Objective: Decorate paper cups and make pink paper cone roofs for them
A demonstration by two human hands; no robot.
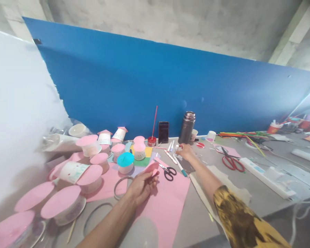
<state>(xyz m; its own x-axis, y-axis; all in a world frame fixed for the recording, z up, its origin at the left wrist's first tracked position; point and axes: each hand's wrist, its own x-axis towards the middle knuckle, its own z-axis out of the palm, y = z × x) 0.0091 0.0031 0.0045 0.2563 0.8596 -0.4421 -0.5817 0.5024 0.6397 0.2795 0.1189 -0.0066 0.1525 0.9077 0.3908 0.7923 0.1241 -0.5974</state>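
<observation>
My left hand (142,186) is closed on a small pink paper piece (152,168), held above a large pink paper sheet (167,203). My right hand (186,151) reaches far across the grey table (201,206), its fingers curled on a small white glue stick (176,148) near several pens (172,146). Black-handled scissors (167,171) lie between my two hands, and a teal-tipped pen (180,166) lies by my right wrist.
Several paper cups with pink paper tops (89,144) crowd the left side, one with a teal top (125,162). A dark flask (187,126), a phone (163,132) and a red pot with a stick (152,140) stand against the blue board. Red scissors (231,162), a power strip (266,175) and coloured sticks (240,135) lie right.
</observation>
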